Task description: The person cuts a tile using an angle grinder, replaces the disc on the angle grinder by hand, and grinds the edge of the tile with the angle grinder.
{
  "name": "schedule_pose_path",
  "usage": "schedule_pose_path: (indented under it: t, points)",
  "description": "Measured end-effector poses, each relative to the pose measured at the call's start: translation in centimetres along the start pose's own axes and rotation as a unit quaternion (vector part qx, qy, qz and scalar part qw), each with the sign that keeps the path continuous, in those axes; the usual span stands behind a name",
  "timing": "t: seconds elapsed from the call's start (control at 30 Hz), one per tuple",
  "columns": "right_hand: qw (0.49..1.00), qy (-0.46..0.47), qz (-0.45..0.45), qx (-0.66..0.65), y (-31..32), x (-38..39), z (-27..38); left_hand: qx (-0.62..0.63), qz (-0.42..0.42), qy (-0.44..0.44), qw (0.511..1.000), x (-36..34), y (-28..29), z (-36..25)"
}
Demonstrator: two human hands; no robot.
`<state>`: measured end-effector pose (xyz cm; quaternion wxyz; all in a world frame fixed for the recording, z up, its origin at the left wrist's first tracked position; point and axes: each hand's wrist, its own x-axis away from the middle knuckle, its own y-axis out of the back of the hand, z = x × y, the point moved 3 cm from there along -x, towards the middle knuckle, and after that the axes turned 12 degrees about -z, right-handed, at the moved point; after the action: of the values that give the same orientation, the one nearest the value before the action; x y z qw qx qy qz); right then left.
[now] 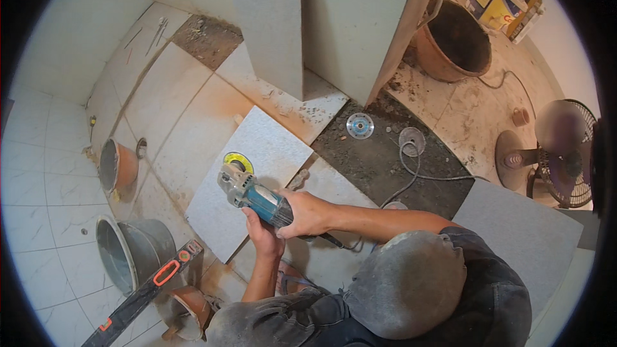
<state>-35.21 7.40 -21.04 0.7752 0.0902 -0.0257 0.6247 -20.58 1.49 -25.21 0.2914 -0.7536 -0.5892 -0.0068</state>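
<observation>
An angle grinder with a teal body and a yellow disc is held over a pale grey tile. My right hand is closed round the rear of its body. My left hand grips it from below and to the left, beside the right hand. A cable runs back from the grinder. A loose metal disc lies on the dark rubble patch up and to the right of the tile.
Left are an orange bucket, a grey bucket and a level. A tiled partition rises at the top. Right are a large bucket, a fan, coiled cable and another grey tile.
</observation>
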Motion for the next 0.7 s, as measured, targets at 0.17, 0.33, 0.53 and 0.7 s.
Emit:
schedule_pose_path:
  t: [0.17,0.33,0.53,0.7]
  points:
    - [0.998,-0.038,0.039,0.023,-0.5,0.1,1.9,0.053,-0.033,-0.010,0.998,0.6,0.5,-0.7]
    - [0.998,-0.034,0.023,0.056,-1.3,0.3,1.4,0.064,-0.066,0.035,0.995,0.9,0.2,-1.6]
    - [0.998,-0.037,0.027,0.039,-1.3,0.0,1.5,-0.002,-0.025,-0.020,0.999,0.6,-0.2,-2.9]
    - [0.998,0.054,-0.006,0.006,-0.5,0.1,1.2,-0.025,0.060,-0.079,0.995,1.2,-1.5,-4.7]
